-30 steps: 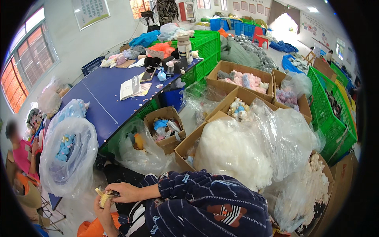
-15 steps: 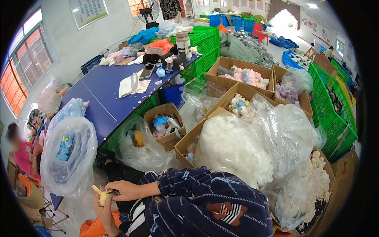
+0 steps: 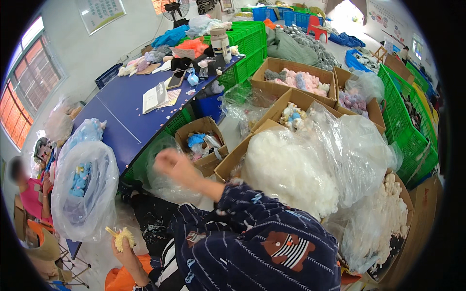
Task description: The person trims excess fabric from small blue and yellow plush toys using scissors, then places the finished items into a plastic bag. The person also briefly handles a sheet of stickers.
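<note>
Across the left side stretches a blue tabletop (image 3: 121, 104), its far end reaching a stack of green crates (image 3: 250, 43). At the right stands another green crate (image 3: 405, 131). A big mass of white stuffing (image 3: 286, 174), partly covered by clear plastic (image 3: 359, 165), bulges over the cardboard boxes in the middle. Farther back, an open box (image 3: 301, 68) holds pink and grey plush pieces. At the near left, a clear bag (image 3: 68, 213) with its mouth wide contains light blue plush pieces (image 3: 80, 179). Between the tabletop and the stuffing sits a smaller box (image 3: 206, 165) of mixed scraps, with another clear bag (image 3: 170, 189) just beside it on the near side. A white booklet (image 3: 155, 98) lies on the tabletop, and a lidded bottle (image 3: 220, 44) stands at its far end. Of the hands, the right hand (image 3: 174, 165) is raised in front of that bag, blurred, and whether it holds anything cannot be told. The left hand (image 3: 127, 257), low at the near left, grips a yellow fluffy piece (image 3: 125, 238) upright in its fingers. A thin pale yellow strip (image 3: 110, 231) juts from the piece toward the left.
</note>
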The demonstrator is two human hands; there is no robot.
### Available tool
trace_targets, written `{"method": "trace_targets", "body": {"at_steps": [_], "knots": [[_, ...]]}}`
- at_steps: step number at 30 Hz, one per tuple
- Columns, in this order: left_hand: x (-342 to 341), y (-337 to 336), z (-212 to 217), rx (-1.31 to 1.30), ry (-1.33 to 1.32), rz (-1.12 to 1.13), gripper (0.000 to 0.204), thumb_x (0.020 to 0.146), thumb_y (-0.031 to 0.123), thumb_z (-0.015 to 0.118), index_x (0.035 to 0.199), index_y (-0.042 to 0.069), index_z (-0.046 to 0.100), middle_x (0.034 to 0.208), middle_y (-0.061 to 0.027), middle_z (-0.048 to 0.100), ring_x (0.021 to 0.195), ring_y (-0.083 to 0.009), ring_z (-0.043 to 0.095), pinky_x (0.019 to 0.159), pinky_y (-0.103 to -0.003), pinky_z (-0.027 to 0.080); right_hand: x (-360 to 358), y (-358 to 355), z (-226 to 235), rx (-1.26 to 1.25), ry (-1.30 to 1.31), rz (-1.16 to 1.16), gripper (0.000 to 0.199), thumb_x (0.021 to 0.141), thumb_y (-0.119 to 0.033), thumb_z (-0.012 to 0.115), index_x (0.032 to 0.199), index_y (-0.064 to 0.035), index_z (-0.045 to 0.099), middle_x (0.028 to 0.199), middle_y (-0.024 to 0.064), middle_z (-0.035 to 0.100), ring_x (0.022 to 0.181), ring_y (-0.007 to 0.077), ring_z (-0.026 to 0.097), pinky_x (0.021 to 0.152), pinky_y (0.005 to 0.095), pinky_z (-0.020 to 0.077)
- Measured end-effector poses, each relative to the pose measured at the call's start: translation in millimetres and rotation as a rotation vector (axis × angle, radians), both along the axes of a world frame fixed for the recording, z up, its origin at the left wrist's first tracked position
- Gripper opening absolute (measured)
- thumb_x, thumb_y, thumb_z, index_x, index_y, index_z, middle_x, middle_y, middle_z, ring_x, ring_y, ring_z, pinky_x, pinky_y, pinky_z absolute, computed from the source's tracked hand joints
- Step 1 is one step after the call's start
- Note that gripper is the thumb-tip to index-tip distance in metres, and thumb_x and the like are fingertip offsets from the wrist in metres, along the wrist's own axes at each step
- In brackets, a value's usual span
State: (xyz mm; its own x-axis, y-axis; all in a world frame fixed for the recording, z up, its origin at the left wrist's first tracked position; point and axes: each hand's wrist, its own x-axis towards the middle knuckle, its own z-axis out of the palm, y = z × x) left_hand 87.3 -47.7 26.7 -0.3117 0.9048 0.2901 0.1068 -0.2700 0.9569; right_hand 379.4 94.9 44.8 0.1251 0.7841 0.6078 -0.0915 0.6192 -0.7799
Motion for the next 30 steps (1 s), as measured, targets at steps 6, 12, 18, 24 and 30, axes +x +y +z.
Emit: {"method": "trace_targets", "body": {"at_steps": [6, 12, 18, 24, 30], "knots": [[11, 5, -4, -0.046, -0.193, 0.093, 0.035, 0.086, 0.016, 0.055, 0.118, 0.006, 0.045, 0.097, -0.0019, 0.056, 0.076, -0.0076, 0.052, 0.055, -0.020, 0.040, 207, 9, 36, 0.143, 1.143, -0.049, 0.010, 0.088, -0.017, 0.051, 0.089, -0.0085, 0.057, 0.072, 0.0004, 0.052, 0.049, 0.0065, 0.039, 0.043, 0.0214, 0.0310], [12, 7, -1, -0.108, -0.319, 0.059, 0.037, 0.087, 0.019, 0.055, 0.120, 0.007, 0.044, 0.099, -0.0033, 0.056, 0.078, -0.0087, 0.053, 0.057, -0.020, 0.042, 197, -33, 89, 0.367, 1.144, -0.370, 0.032, 0.094, -0.029, 0.038, 0.122, -0.0146, 0.037, 0.093, 0.0048, 0.053, 0.061, 0.0086, 0.044, 0.054, 0.0262, 0.0405], [7, 6, -1, -0.052, -0.376, -0.045, 0.039, 0.088, 0.020, 0.053, 0.123, 0.007, 0.041, 0.107, -0.0058, 0.054, 0.090, -0.0158, 0.057, 0.067, -0.022, 0.047, 170, -12, 46, 0.070, 1.325, -0.227, 0.032, 0.093, -0.028, 0.042, 0.123, -0.0177, 0.038, 0.092, 0.0039, 0.055, 0.060, 0.0091, 0.043, 0.054, 0.0251, 0.0399], [11, 6, 1, -0.045, -0.414, 0.020, 0.040, 0.088, 0.020, 0.053, 0.123, 0.008, 0.041, 0.107, -0.0061, 0.055, 0.090, -0.0168, 0.058, 0.067, -0.022, 0.046, 170, -11, 47, 0.118, 1.218, -0.151, 0.030, 0.091, -0.024, 0.047, 0.118, -0.0130, 0.043, 0.087, 0.0022, 0.055, 0.051, 0.0051, 0.032, 0.042, 0.0196, 0.0258], [-2, -4, -3, -0.059, -0.501, -0.043, 0.036, 0.087, 0.020, 0.054, 0.120, 0.006, 0.045, 0.101, -0.0050, 0.058, 0.082, -0.0150, 0.058, 0.061, -0.021, 0.046, 156, 0, 42, 0.017, 1.241, -0.071, 0.024, 0.088, -0.021, 0.051, 0.109, -0.0106, 0.049, 0.085, 0.0010, 0.055, 0.048, 0.0044, 0.032, 0.041, 0.0195, 0.0252]]}}
